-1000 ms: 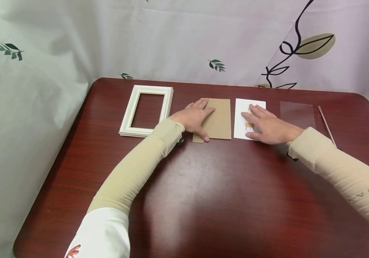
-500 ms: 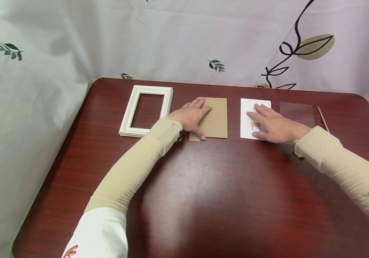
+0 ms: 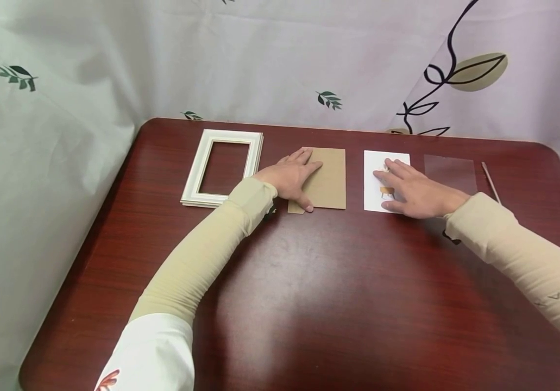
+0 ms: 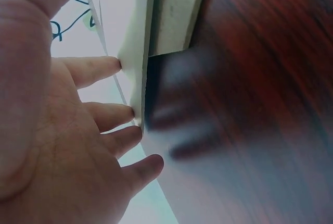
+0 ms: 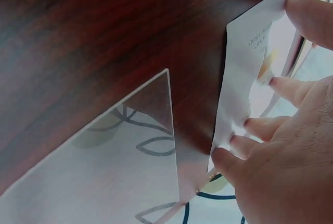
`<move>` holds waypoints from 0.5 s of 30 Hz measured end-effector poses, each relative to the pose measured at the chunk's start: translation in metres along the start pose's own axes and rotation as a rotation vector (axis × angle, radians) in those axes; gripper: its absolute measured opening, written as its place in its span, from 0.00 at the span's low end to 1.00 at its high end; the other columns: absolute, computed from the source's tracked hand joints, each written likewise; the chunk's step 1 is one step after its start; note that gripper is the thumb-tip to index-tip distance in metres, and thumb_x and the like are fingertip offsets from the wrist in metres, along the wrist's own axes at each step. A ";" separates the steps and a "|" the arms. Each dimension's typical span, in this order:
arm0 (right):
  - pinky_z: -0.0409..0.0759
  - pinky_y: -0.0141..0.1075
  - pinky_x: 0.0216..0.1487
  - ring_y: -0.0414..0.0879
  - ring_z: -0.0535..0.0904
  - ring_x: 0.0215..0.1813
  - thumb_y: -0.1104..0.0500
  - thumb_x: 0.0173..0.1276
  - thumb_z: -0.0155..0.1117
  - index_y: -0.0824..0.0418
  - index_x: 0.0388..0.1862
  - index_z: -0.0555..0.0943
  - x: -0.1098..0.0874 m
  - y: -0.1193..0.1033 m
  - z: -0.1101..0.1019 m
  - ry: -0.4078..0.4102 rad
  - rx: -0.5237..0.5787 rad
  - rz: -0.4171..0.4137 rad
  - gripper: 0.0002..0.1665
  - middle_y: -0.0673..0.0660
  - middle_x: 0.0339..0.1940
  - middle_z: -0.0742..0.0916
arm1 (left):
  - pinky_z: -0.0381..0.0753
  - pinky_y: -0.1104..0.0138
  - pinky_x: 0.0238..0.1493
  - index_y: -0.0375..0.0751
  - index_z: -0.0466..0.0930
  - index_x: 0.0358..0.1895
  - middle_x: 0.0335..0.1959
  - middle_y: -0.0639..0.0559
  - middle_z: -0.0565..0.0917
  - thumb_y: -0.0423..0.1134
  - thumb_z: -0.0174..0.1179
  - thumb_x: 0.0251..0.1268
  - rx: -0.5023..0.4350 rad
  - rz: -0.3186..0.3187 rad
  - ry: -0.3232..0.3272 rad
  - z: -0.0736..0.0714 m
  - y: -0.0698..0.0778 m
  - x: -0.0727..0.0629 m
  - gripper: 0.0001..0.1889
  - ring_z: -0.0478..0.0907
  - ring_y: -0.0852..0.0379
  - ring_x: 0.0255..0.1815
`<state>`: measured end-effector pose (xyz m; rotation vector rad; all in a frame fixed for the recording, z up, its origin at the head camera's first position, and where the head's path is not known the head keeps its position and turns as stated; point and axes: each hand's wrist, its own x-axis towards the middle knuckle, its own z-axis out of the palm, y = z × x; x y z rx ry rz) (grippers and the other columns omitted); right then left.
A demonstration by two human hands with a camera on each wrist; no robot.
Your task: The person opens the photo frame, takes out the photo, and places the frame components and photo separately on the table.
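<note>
My left hand [image 3: 289, 176] rests on a brown backing board [image 3: 331, 179], fingers spread, thumb at its lower edge. In the left wrist view the fingertips touch the board [image 4: 125, 21], which sits slightly above the table over a narrower strip [image 4: 177, 10]. With fingers outstretched, my right hand [image 3: 419, 193] lies on a white picture card [image 3: 371, 168] bearing an orange chair-like drawing. Small print shows on the card [image 5: 239, 73] in the right wrist view; the palm hides part of it. Left of the board lies a white picture frame [image 3: 199, 165] with an open middle.
A clear sheet [image 3: 451, 171] lies just right of the card, its corner near my right hand. Beyond it is a thin light rod [image 3: 491, 182], partly behind the right sleeve. A patterned curtain [image 3: 260, 65] hangs along the back edge of the dark red table [image 3: 280, 304].
The backing board has slid a little left under my left hand. My right hand has moved the picture card right, widening the gap between them. The last half second shows hardly any movement.
</note>
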<state>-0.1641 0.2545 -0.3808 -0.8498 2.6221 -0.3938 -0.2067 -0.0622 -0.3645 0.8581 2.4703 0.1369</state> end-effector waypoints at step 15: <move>0.43 0.65 0.76 0.69 0.43 0.80 0.52 0.73 0.61 0.66 0.80 0.55 0.001 -0.005 -0.003 0.059 -0.028 0.019 0.44 0.75 0.80 0.52 | 0.36 0.54 0.80 0.43 0.43 0.82 0.82 0.36 0.35 0.68 0.66 0.56 -0.033 0.013 0.060 0.000 -0.001 -0.002 0.59 0.31 0.43 0.82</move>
